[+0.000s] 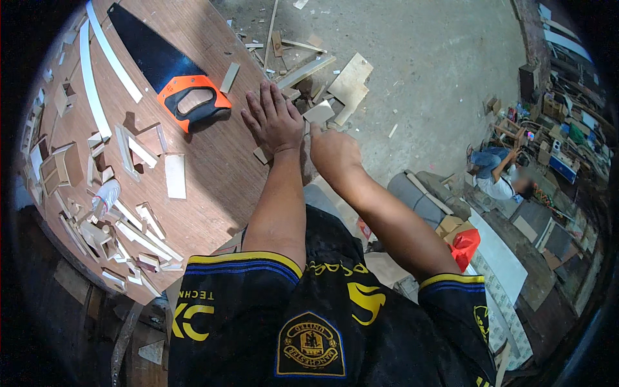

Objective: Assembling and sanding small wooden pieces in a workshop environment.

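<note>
My left hand (pixel 276 122) lies palm down at the table's right edge, fingers stretched out and slightly spread. A wood strip (pixel 261 155) shows partly beside its wrist. Just right of it, my right hand (pixel 335 155) is closed, its fingers curled round the near end of a small pale wood block (pixel 319 112) that juts out past the table edge. The fingers hide part of that grip. A handsaw (pixel 193 103) with an orange and black handle rests on the table left of my left hand, and a short wood strip (pixel 229 77) lies beside its handle.
Wood offcuts and small box-like pieces (pixel 61 164) crowd the left of the brown table (pixel 213 168). Long white strips (pixel 93 77) lie near the saw. Offcuts, including a notched board (pixel 350 84), litter the concrete floor. A person (pixel 506 177) sits at the far right among clutter.
</note>
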### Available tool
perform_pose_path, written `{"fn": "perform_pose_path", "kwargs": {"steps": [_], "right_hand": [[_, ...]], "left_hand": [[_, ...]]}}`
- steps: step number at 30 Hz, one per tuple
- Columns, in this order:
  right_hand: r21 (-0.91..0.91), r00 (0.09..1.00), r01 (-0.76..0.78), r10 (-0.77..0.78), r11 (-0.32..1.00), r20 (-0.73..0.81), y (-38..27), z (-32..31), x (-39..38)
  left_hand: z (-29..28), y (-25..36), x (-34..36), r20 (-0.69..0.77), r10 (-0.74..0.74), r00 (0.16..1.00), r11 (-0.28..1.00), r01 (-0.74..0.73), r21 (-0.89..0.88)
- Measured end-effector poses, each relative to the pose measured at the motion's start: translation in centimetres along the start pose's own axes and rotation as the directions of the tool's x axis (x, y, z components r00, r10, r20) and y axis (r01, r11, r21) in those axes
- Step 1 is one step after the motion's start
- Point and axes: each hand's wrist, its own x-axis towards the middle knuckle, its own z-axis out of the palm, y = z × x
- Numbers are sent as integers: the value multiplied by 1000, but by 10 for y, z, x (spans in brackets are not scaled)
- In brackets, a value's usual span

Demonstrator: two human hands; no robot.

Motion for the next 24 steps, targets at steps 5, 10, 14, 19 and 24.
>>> {"fn": "perform_pose_path", "kwargs": {"steps": [5, 10, 14, 19, 24], "right_hand": [[-41, 994, 56, -52, 998, 100, -4, -29, -17], [8, 999, -29, 29, 1000, 45, -3, -5, 1], [-56, 987, -13, 21, 998, 158, -4, -34, -8], [-34, 985, -119, 123, 992, 123, -3, 2, 5], [-111, 979, -45, 66, 993, 192, -9, -33, -10]], "left_hand": [[2, -4, -1, 5, -21, 1000, 1000, 20, 21], [0, 2, 1, -21, 11, 1000, 999, -11, -33], [7, -5, -3, -51, -3, 999, 1000, 2, -24], [6, -2, 1, -58, 6, 998, 999, -8, -39], [9, -7, -3, -69, 2, 998, 999, -5, -40]]}}
